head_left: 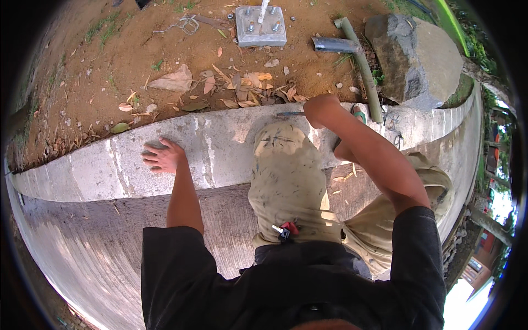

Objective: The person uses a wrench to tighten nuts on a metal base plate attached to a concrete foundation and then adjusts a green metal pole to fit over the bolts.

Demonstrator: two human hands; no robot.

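Note:
My left hand (164, 156) lies flat on the pale concrete curb (88, 170), fingers spread, holding nothing. My right hand (323, 111) is closed at the far edge of the curb, beyond my knee. From its left side juts a thin, flat blue-grey tool (290, 114), low over the curb; the part inside the fist is hidden, so its exact kind does not show. Just past the tool, dry leaves (253, 88) lie heaped on the soil against the curb. My bent leg in tan trousers (287, 170) rests up against the curb between my hands.
A large grey rock (421, 60) stands at the back right. Beside it a greenish pole (360, 71) leans onto the curb, with a dark curved piece (334, 45) next to it. A bolted concrete footing (261, 33) sits in the brown soil (124, 60). Ridged concrete pavement (154, 212) runs along the near side.

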